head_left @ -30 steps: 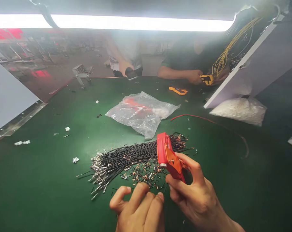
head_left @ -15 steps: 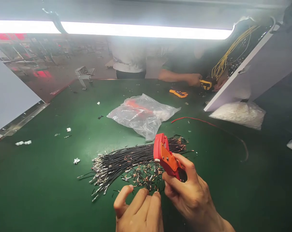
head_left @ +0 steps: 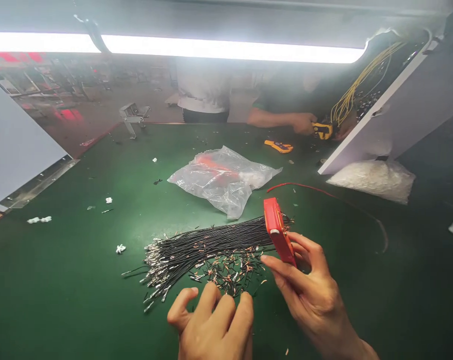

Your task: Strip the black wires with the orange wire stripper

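Observation:
My right hand (head_left: 316, 290) is closed around a red and orange hand tool, which looks like a wire stripper (head_left: 277, 225). Its head stands over the right end of a bundle of black wires (head_left: 219, 235) lying on the green table. My left hand (head_left: 217, 320) is curled, palm down, at the near side, its outer finger sticking out. A black wire (head_left: 259, 286) with a copper-coloured tip juts past its index finger and appears pinched there, though thumb and fingertips are hidden. Beyond those fingers lies a scatter of short wire clippings (head_left: 234, 272).
Behind the bundle lies a clear plastic bag (head_left: 224, 177) with something red inside. A red wire (head_left: 324, 191) curves towards a bag of white pieces (head_left: 374, 180). Across the table, a co-worker's hand (head_left: 304, 123) grips a yellow tool (head_left: 323, 131); another yellow tool (head_left: 279, 146) lies nearby.
The red tool has moved right and turned, and my right hand has gone with it, away from my left. My left hand has shifted slightly left, its fingers more arched.

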Available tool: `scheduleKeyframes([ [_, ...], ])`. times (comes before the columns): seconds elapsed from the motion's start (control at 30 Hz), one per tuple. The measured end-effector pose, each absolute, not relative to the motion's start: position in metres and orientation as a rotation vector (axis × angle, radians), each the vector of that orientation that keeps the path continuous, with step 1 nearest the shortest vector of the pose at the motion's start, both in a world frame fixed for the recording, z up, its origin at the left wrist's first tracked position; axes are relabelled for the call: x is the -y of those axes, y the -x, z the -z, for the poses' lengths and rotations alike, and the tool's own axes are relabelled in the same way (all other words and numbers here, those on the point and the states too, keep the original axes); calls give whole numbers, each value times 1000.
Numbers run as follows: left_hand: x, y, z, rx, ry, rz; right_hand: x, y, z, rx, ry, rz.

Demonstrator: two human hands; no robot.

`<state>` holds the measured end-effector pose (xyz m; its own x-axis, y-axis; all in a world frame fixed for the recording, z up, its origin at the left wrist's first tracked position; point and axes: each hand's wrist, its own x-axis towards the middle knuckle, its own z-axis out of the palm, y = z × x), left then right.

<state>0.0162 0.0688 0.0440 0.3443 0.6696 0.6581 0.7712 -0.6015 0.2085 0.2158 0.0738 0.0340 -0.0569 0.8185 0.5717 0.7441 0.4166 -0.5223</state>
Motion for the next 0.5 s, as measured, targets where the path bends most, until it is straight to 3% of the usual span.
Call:
scheduleKeyframes([
  [0.33,-67,-23,-53,1489,2361,1212,-61,-207,-42,1985,1210,-209],
  [0.5,-74,-19,-65,1615,2360,1307,-57,-220,-56,1909,1053,-609],
])
